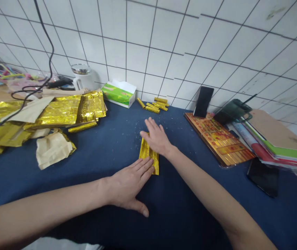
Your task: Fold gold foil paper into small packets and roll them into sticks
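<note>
A folded strip of gold foil paper (148, 155) lies on the blue table (112, 142) in the middle of the view. My right hand (156, 137) lies flat on its far end, fingers stretched out. My left hand (130, 182) rests flat on the cloth with its fingertips on the strip's near left edge. Neither hand grips anything. Beyond the right hand, several small folded gold pieces (155, 104) lie by the tiled wall.
A heap of gold foil sheets (59, 111) and crumpled tan paper (51, 147) fills the left. A green tissue box (118, 93) and white jug (84, 78) stand behind. On the right are a printed gold board (220, 139), two phones (203, 101) (263, 176) and stacked folders (275, 142).
</note>
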`<state>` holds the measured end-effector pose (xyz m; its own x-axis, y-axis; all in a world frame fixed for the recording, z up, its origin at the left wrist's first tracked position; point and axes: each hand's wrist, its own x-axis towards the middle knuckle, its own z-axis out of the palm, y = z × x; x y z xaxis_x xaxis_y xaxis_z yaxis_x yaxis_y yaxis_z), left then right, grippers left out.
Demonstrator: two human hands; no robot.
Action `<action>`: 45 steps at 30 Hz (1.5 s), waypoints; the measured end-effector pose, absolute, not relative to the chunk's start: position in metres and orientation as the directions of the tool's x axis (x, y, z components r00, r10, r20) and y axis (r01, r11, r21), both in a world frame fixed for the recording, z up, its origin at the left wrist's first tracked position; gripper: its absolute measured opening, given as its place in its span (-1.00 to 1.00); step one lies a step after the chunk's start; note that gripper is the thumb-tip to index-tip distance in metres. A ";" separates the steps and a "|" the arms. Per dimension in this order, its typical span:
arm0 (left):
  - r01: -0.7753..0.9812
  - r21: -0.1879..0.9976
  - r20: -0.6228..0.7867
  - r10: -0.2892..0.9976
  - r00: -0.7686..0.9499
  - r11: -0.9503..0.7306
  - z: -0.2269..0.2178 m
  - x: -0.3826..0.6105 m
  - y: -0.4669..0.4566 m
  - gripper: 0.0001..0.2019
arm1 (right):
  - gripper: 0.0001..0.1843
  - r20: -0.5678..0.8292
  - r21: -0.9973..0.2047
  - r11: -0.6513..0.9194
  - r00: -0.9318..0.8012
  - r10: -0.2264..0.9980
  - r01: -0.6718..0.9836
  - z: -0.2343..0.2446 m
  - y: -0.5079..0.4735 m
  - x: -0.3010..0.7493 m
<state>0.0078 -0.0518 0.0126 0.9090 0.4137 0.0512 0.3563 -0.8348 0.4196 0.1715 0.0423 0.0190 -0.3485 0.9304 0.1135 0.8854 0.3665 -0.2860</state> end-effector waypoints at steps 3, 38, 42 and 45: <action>0.350 0.428 0.061 0.413 0.909 -0.833 0.016 0.009 -0.052 0.00 | -0.21 -0.003 -0.305 0.545 -0.573 0.819 0.781 0.019 0.015 0.161; 0.250 0.412 -0.023 0.264 0.964 -0.876 0.014 0.016 -0.001 -0.04 | -0.19 -0.027 -0.189 0.401 -0.413 0.910 0.896 0.000 0.079 0.174; 0.241 0.450 -0.030 0.255 0.966 -0.860 0.015 0.013 -0.017 0.01 | -0.19 -0.024 -0.188 0.399 -0.410 0.912 0.898 0.001 0.078 0.174; 0.220 0.485 -0.024 0.238 0.971 -0.846 0.015 0.008 -0.027 0.01 | -0.18 -0.026 -0.186 0.403 -0.414 0.910 0.896 0.002 0.077 0.174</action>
<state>0.0084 -0.0275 0.0155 0.9709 0.2384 -0.0236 0.2196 -0.8464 0.4851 0.1737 0.0770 0.0017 -0.4141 0.9099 -0.0256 0.8963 0.4028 -0.1856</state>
